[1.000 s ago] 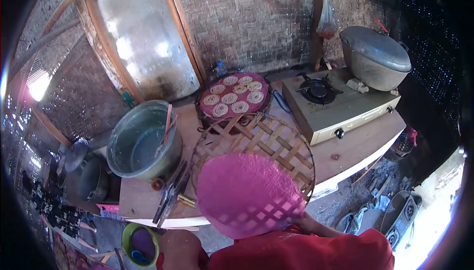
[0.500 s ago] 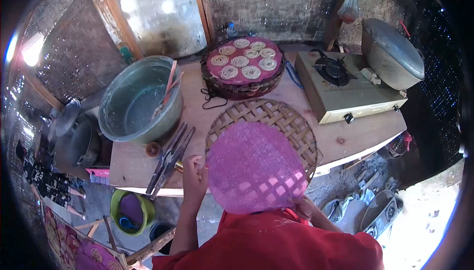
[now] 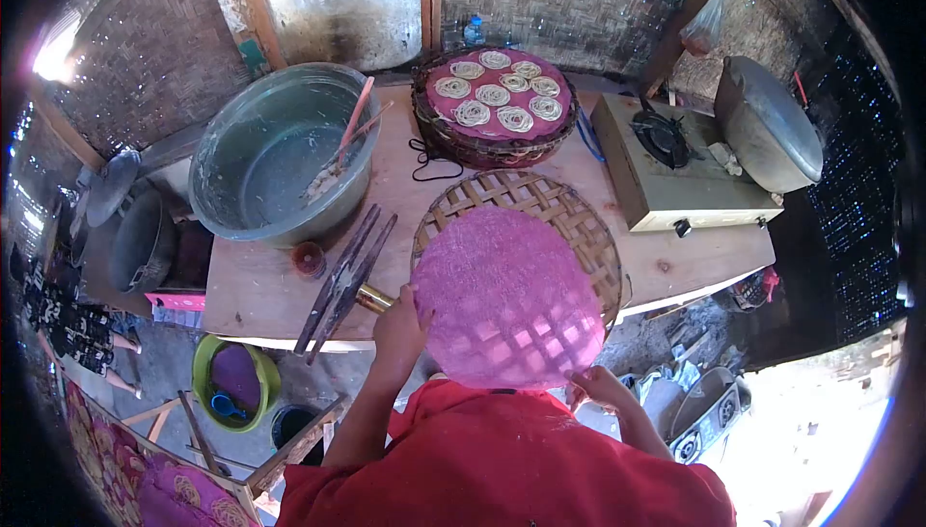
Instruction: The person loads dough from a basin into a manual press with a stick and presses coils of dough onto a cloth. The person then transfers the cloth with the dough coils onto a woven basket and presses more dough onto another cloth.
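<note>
A thin round pink mesh cloth (image 3: 502,281) lies over the near part of a round woven bamboo tray (image 3: 588,238), and the tray's lattice shows through its lower half. My left hand (image 3: 397,332) is closed on the cloth's left edge, beside a brass-coloured cylinder (image 3: 373,298). At the lower right edge, my right hand (image 3: 600,387) pinches the cloth between thumb and fingers. Behind the tray stands a round stack (image 3: 492,153) topped with pink cloth, bearing several coiled noodle-like nests (image 3: 493,95).
A large grey-green basin (image 3: 280,223) with sticks in it stands left. A dark wooden tool (image 3: 338,286) and small jar (image 3: 309,259) are nearby. On the right, a gas stove (image 3: 656,180) carries a metal pot (image 3: 767,127). A green bucket (image 3: 270,382) sits on the floor.
The view has shifted, so the table things sit differently in it. Both hands still hold the pink cloth, which lies over the tray much as before.
</note>
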The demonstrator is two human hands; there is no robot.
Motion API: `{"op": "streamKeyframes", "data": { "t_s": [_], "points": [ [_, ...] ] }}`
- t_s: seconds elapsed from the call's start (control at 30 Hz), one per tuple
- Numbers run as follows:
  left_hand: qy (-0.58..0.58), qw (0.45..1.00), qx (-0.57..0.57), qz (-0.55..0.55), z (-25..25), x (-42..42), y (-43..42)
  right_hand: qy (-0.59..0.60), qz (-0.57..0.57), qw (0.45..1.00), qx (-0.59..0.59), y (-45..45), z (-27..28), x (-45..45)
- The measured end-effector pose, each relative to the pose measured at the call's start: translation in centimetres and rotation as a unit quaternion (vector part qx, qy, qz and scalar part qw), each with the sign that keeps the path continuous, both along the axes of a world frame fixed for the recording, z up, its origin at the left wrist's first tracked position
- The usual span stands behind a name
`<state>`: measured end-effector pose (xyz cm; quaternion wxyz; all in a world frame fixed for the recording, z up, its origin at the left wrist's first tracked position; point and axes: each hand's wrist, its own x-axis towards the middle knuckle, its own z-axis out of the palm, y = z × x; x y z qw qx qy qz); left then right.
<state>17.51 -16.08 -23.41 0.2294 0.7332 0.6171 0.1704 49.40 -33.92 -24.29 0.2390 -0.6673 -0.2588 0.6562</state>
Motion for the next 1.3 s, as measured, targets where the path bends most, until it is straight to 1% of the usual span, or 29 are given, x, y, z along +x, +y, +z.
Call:
{"op": "streamKeyframes", "data": {
  "t_s": [0.07,0.17,0.2,0.27,0.33,0.43,0.47,0.5,0.57,0.63,0.67,0.7,0.73,0.77,0.8,0.83,0.87,0.9,0.93,0.97,1.0,1.07,1.1,1.13,1.17,1.2,1.23,1.27,1.3],
  "points": [
    [0.047,0.998,0.017,-0.045,-0.6,-0.4,0.7,-0.02,0.002,1.0,0.022,0.2,0.5,-0.3],
    [0.024,0.998,0.039,-0.049,-1.3,-0.2,1.5,-0.066,-0.017,0.992,0.108,0.7,1.6,-1.2],
    [0.022,0.998,0.042,-0.048,-0.9,0.0,1.7,-0.157,-0.008,0.978,0.14,0.9,0.8,-0.7],
    [-0.064,0.986,0.128,-0.089,0.7,1.1,2.2,-0.147,-0.043,0.972,0.179,1.9,1.7,-0.4],
    [-0.067,0.984,0.137,-0.089,0.5,2.2,3.0,-0.129,-0.105,0.955,0.246,2.7,0.7,0.7],
    [-0.032,0.991,0.105,-0.075,-2.6,3.5,4.9,-0.218,-0.083,0.948,0.216,4.0,-3.4,3.9],
    [0.001,0.995,0.066,-0.069,-3.3,3.4,5.1,-0.201,-0.101,0.955,0.195,4.7,-1.2,2.7],
    [0.005,0.997,0.063,-0.049,-2.3,2.9,4.4,-0.202,-0.098,0.95,0.215,4.7,-2.1,3.1],
    [-0.091,0.978,0.169,-0.078,0.7,1.6,2.7,-0.409,-0.022,0.894,0.184,4.9,-4.9,5.5],
    [-0.116,0.977,0.169,-0.055,-1.4,0.2,0.9,-0.56,0.015,0.797,0.228,4.9,-4.8,6.1],
    [-0.319,0.941,0.108,0.044,-3.9,-0.3,-0.3,-0.586,-0.01,0.785,0.202,5.7,-3.0,4.8],
    [-0.506,0.85,0.048,0.137,-5.5,-1.1,-1.5,-0.61,-0.036,0.772,0.176,6.3,-1.1,3.5],
    [-0.502,0.85,0.056,0.153,-5.9,-2.3,-3.0,-0.594,-0.052,0.768,0.233,6.7,-0.2,2.9],
    [-0.642,0.721,-0.016,0.261,-6.3,-3.8,-4.6,-0.524,-0.076,0.813,0.24,7.5,0.0,2.9],
    [-0.752,0.552,-0.083,0.351,-6.1,-5.0,-5.5,-0.546,-0.058,0.78,0.3,8.4,0.3,2.5],
    [-0.75,0.549,-0.073,0.361,-6.0,-5.8,-5.3,-0.564,-0.04,0.742,0.359,9.4,0.4,2.0],
    [-0.751,0.537,0.004,0.385,-5.3,-6.8,-4.4,-0.577,-0.028,0.68,0.451,10.7,-0.1,1.6],
    [-0.745,0.522,0.084,0.408,-4.9,-8.0,-4.4,-0.565,-0.016,0.685,0.46,11.5,-0.6,0.9],
    [-0.596,0.719,0.087,0.346,-8.6,-10.0,-3.9,-0.472,-0.05,0.755,0.453,12.3,0.1,-0.7],
    [-0.675,0.635,0.087,0.366,-8.3,-10.5,-3.3,-0.372,-0.078,0.816,0.436,13.0,0.6,-2.2],
    [-0.745,0.542,0.09,0.378,-7.7,-10.2,-1.9,-0.43,0.006,0.815,0.388,13.7,0.6,-2.2],
    [-0.74,0.517,0.11,0.416,-9.2,-10.0,-0.5,-0.392,0.037,0.813,0.43,14.3,1.0,-5.1],
    [-0.724,0.523,0.161,0.419,-7.0,-9.5,-0.6,-0.368,0.044,0.804,0.465,14.5,1.4,-6.5],
    [-0.708,0.529,0.208,0.418,-4.6,-9.0,-0.7,-0.389,0.068,0.765,0.51,14.5,1.9,-7.8],
    [-0.667,0.594,0.225,0.389,-4.3,-9.2,-0.6,-0.38,0.08,0.763,0.518,14.5,1.9,-8.5],
    [-0.621,0.655,0.237,0.359,-4.1,-9.4,-0.5,-0.347,0.083,0.8,0.482,14.3,1.8,-8.8],
    [-0.631,0.646,0.281,0.324,-2.5,-9.0,-0.2,-0.314,0.088,0.835,0.443,14.1,1.4,-8.8],
    [-0.637,0.637,0.325,0.288,-0.8,-8.8,0.1,-0.296,0.096,0.827,0.469,14.4,-0.2,-8.0],
    [-0.62,0.659,0.347,0.246,1.0,-9.0,0.0,-0.287,0.109,0.826,0.473,14.5,-0.3,-8.6]
  ]
}}
